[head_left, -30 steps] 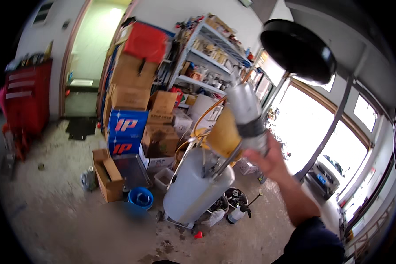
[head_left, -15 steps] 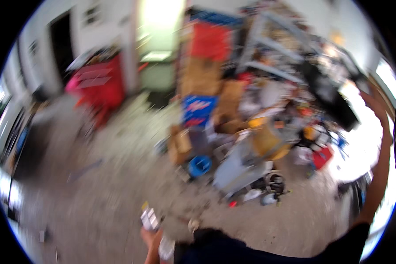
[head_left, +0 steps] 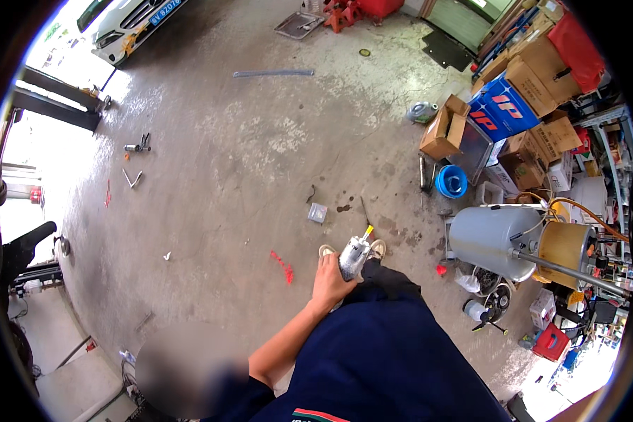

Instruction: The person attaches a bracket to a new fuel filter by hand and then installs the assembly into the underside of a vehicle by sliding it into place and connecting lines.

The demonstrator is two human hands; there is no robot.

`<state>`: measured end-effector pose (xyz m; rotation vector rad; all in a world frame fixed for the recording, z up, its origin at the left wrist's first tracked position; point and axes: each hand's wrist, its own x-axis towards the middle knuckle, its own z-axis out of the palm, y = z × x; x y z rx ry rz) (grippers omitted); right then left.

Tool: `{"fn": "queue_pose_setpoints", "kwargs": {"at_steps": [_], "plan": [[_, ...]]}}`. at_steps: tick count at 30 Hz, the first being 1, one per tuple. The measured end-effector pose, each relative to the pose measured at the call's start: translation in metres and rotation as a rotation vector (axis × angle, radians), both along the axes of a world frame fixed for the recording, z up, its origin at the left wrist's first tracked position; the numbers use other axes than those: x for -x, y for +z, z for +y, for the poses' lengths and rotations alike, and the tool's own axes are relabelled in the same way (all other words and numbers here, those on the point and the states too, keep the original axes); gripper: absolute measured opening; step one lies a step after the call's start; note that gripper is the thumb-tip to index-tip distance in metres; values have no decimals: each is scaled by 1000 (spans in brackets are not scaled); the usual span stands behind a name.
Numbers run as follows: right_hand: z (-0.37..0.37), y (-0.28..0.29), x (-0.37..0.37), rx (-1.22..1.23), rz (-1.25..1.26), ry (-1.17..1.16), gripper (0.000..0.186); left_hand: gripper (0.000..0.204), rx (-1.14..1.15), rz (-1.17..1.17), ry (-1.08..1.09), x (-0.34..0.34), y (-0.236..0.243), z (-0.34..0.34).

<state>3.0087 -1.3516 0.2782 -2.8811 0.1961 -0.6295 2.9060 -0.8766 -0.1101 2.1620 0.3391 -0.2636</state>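
My left hand [head_left: 333, 278] is at the lower middle, fingers wrapped round a silver cylindrical canister [head_left: 353, 258] with a yellow tip at its top. The canister is held upright and slightly tilted in front of my dark clothing [head_left: 376, 352], above my shoes [head_left: 325, 250]. My right hand is not in view; only a sliver of what may be its arm shows at the lower right edge. A grey tank [head_left: 492, 243] stands to my right, beside a yellow translucent container [head_left: 563, 250] with hoses and a long metal tube.
Cardboard boxes [head_left: 541, 88], a blue bucket [head_left: 451, 181] and a shelf rack [head_left: 608, 123] crowd the right. Red scraps [head_left: 285, 271], tools [head_left: 133, 178] and a clear strip [head_left: 273, 73] lie on the floor. A car [head_left: 130, 28] is at top left, lift parts [head_left: 63, 98] below it.
The view has swung downward, moving the tank to the right. My right hand, earlier raised on a silver device, has left view. My left hand has come nearer the middle with the canister.
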Motion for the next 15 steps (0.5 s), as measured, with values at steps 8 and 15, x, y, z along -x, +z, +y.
{"fn": "queue_pose_setpoints", "kwargs": {"at_steps": [8, 15], "plan": [[202, -234, -23, -472, 727, 690, 79, 68, -158, -103, -117, -15, 32, -7], [339, -354, -7, -992, 902, 480, 75, 70, -348, -38, -206, -24, 14, 37]]}}
